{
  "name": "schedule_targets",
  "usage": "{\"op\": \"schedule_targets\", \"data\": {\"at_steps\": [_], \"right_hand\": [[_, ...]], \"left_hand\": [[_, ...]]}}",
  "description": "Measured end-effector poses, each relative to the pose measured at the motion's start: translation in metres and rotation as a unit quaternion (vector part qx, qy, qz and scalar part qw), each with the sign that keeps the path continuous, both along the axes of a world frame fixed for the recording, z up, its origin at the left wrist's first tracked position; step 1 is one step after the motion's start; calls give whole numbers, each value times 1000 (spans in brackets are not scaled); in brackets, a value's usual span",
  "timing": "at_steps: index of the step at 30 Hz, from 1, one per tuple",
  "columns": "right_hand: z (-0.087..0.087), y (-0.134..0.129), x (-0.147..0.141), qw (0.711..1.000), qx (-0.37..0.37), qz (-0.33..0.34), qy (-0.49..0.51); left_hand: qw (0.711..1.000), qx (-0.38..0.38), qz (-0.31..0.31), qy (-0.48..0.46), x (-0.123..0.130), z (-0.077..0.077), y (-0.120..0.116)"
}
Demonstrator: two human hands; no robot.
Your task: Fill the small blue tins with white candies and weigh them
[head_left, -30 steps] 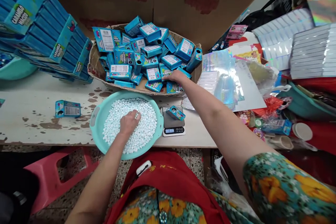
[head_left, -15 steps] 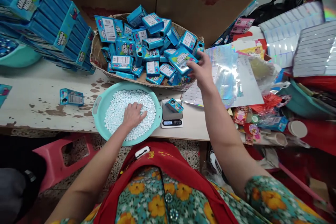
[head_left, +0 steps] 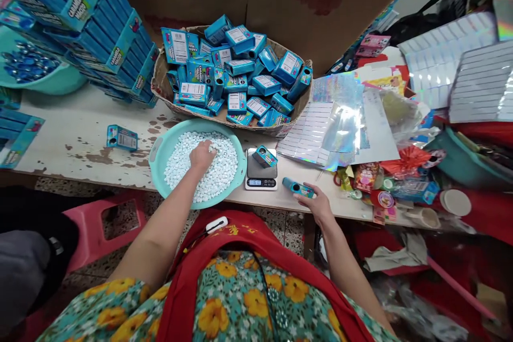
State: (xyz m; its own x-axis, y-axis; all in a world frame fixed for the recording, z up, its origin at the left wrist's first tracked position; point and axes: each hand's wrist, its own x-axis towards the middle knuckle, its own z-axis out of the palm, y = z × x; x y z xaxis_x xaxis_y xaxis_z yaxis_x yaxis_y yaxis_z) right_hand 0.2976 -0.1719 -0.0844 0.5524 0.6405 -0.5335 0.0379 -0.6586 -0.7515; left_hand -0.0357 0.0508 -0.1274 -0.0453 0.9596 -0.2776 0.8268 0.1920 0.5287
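My right hand (head_left: 318,204) grips one end of a small blue candy box (head_left: 292,186) with a round dark hole in its side, over the table's front edge right of the scale. My left hand (head_left: 202,156) is in a turquoise basin (head_left: 155,176), its fingers curled into small white candies (head_left: 222,173) and partly hidden among them. Between my hands, a digital scale (head_left: 261,184) with a lit display bears another blue box (head_left: 265,156), lying tilted on its plate.
A cut-down carton (head_left: 294,124) full of blue boxes stands behind the basin. Stacked blue display trays (head_left: 116,53) rise at left, near a basin of blue-wrapped sweets (head_left: 76,83). One blue box (head_left: 122,138) lies left. Shiny sticker sheets (head_left: 340,123) and mixed packaging cover the right side.
My right hand has brought a blue box from the carton down to the table's front edge. My left hand's fingers have gone from spread to curled in the candies. The view has shifted.
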Motion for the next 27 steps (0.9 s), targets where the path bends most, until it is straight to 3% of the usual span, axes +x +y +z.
{"op": "schedule_targets", "data": {"at_steps": [2, 4, 8, 10, 13, 15, 18, 20, 23, 27], "right_hand": [[-6, 2, -4, 1000, 6, -10, -28], [-9, 4, -5, 998, 3, -27, -62], [8, -2, -15, 985, 7, -62, -158], [26, -5, -29, 977, 33, -72, -199], [53, -2, -61, 974, 106, -98, -173], [66, 6, -86, 973, 155, -104, -134], [74, 25, -124, 974, 191, -71, -96], [74, 41, -146, 977, 200, -27, -68], [71, 67, -171, 974, 213, 56, -58], [65, 103, -193, 940, 250, 177, -151]], "left_hand": [[993, -36, 54, -99, -4, 3, 6], [983, -66, 65, -159, -10, 8, 9], [950, -122, 57, -283, -29, 26, 7], [886, -162, 82, -426, -39, 36, 6], [746, -238, 174, -597, -48, 41, 9], [700, -280, 219, -620, -48, 39, 11], [650, -298, 231, -660, -45, 34, 13], [636, -305, 250, -664, -42, 34, 13], [641, -327, 276, -637, -37, 44, 13], [632, -291, 244, -675, -28, 82, 9]]}}
